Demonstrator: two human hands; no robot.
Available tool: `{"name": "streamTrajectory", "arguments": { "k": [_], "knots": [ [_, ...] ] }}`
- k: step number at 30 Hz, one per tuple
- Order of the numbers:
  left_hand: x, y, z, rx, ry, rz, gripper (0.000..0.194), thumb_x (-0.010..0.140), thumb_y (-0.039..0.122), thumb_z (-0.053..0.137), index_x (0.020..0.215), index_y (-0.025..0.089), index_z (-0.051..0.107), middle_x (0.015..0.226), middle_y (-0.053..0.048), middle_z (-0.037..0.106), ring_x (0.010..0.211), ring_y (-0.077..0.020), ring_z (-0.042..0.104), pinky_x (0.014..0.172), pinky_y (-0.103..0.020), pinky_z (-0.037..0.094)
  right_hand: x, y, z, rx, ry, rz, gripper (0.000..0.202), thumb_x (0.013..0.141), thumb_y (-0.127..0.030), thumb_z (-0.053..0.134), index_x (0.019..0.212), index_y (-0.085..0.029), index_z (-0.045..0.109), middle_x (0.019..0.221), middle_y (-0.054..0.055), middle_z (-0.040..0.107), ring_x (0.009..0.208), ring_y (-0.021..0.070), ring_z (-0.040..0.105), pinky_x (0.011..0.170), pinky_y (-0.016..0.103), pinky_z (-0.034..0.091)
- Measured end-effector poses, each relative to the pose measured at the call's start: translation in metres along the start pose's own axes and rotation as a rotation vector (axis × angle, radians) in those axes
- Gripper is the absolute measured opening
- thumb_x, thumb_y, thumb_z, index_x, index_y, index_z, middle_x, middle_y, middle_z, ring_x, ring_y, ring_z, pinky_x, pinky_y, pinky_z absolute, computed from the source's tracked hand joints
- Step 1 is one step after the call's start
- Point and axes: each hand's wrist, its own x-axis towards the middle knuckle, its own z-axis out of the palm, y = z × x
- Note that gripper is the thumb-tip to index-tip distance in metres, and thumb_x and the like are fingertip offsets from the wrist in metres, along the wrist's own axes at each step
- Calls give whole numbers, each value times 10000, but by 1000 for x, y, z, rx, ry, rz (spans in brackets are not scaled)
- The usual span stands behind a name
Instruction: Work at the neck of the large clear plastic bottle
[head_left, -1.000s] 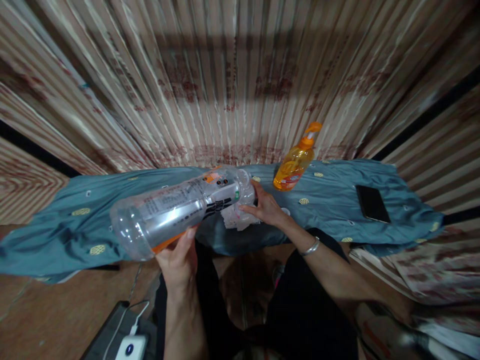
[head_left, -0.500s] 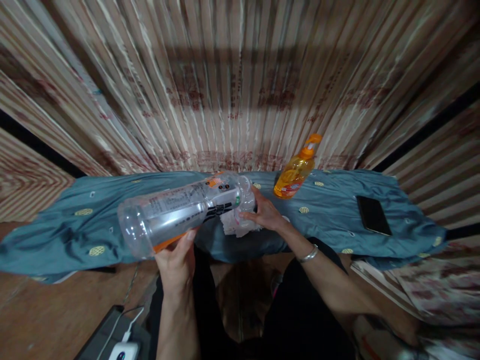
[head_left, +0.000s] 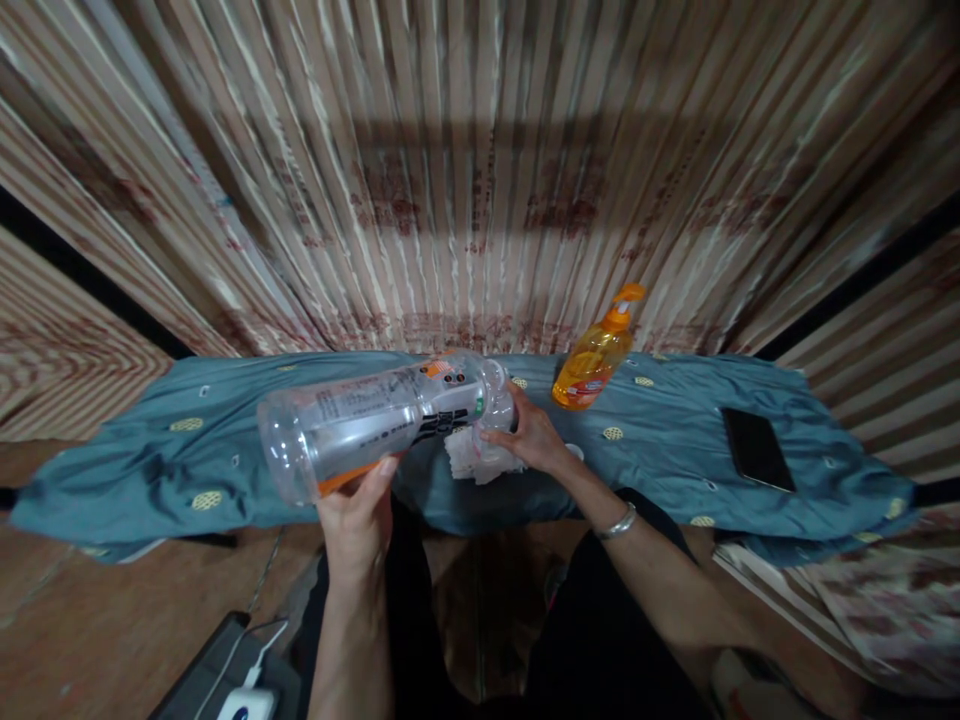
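Note:
A large clear plastic bottle with a silver and orange label lies almost level in the air, its neck towards the right. My left hand is closed round its lower side, thumb on the label. At the bottle's neck, my right hand grips a small clear plastic container between thumb and fingers; its exact kind is hard to make out. Container and bottle neck overlap in view, and I cannot tell whether they touch. Below them, a crumpled pale tissue or wrapper rests on the cloth.
Teal patterned cloth covers the narrow table. An orange pump bottle stands at the back, right of centre. Further right lies a black phone-like slab. Behind the right wrist, a small white round thing partly shows. A striped curtain hangs behind.
The view has shifted slightly, so the table scene sits a little lower and further right. The large bottle's base has come slightly rightward. Both hands keep their holds.

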Motion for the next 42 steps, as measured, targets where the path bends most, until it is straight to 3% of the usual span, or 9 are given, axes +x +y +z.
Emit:
{"name": "streamTrajectory", "arguments": {
  "k": [8, 15, 34, 42],
  "knots": [
    [4, 2, 0, 46, -20, -16, 760, 535, 404, 930, 1221, 226, 657, 990, -72, 747, 858, -244, 738, 954, -515, 563, 2, -1, 1, -3, 17, 3, 911, 694, -356, 827, 1496, -224, 417, 1394, 110, 633, 1238, 316, 635, 1071, 488, 485],
    [3, 4, 4, 11, -14, -18, 819, 512, 395, 939, 1260, 263, 635, 1086, -79, 736, 913, -258, 740, 918, -488, 585, 1, -1, 1, -18, -7, 8, 889, 709, -370, 807, 1486, -198, 411, 1377, 110, 642, 1213, 313, 649, 1056, 465, 501],
    [9, 6, 1, 26, -44, -21, 861, 494, 418, 938, 1284, 253, 636, 1119, -110, 736, 1016, -323, 723, 907, -519, 589, -2, 2, 3, -92, -26, -3, 1081, 737, -404, 804, 1598, -168, 196, 1512, 187, 510, 1356, 365, 540, 1131, 548, 426],
    [10, 4, -2, 25, -40, -35, 824, 511, 398, 937, 1264, 263, 632, 1124, -104, 732, 1007, -308, 727, 922, -528, 578, -2, 1, 3, -81, -45, -2, 1091, 719, -404, 825, 1591, -155, 218, 1538, 191, 477, 1381, 362, 514, 1147, 544, 412]
  ]
}}
